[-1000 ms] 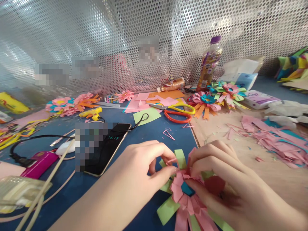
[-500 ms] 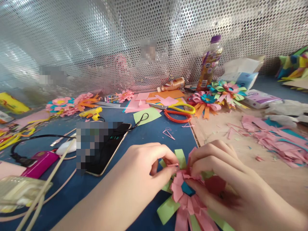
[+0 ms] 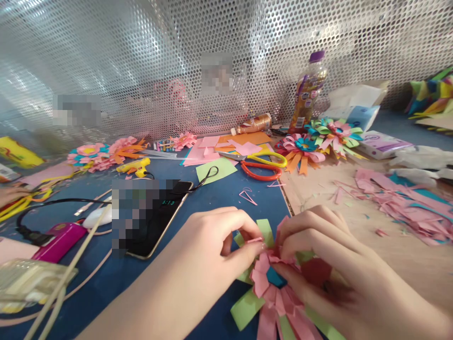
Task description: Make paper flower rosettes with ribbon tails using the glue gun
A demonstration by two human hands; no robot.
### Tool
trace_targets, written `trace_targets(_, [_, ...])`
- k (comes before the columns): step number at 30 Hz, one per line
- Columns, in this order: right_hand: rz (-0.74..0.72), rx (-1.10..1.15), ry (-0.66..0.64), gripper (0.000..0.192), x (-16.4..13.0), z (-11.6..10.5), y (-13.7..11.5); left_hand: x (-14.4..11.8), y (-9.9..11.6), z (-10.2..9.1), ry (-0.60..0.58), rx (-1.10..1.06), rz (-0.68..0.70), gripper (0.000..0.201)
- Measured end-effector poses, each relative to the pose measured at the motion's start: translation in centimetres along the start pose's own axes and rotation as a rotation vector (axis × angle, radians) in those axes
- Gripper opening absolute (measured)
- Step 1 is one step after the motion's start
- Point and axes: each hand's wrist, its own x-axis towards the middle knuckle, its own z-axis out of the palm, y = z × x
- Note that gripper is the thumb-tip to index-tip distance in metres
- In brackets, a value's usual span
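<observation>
A paper flower (image 3: 272, 295) with pink and green looped strips and a blue centre lies on the blue mat at the bottom middle. My left hand (image 3: 215, 245) pinches a pink strip at the flower's top edge between thumb and forefinger. My right hand (image 3: 329, 264) rests on the flower's right side, fingers curled over its petals and thumb near the blue centre. Much of the flower's right half is hidden under that hand.
A phone (image 3: 157, 217) lies left of my hands, with a pink power bank (image 3: 58, 241) and cables beyond. Scissors (image 3: 264, 165), a yellow glue gun (image 3: 136, 166), coloured paper sheets and finished flowers (image 3: 320, 139) sit farther back. Pink scraps (image 3: 403, 203) cover the right. A bottle (image 3: 308, 92) stands by the perforated metal wall.
My left thumb and forefinger have closed a little tighter on the pink strip. My right hand and the flower have hardly moved.
</observation>
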Motion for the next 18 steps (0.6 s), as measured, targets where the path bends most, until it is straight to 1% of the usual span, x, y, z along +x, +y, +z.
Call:
trace_targets(6, [-0.006, 0.003, 0.004, 0.016, -0.18, 0.02, -0.09, 0.1, 0.16, 0.03, 0.0, 0.008, -0.021, 0.008])
trace_targets(18, [-0.022, -0.008, -0.009, 0.015, 0.06, -0.23, -0.13, 0.1, 0.32, 0.11, -0.035, -0.019, -0.006, 0.01])
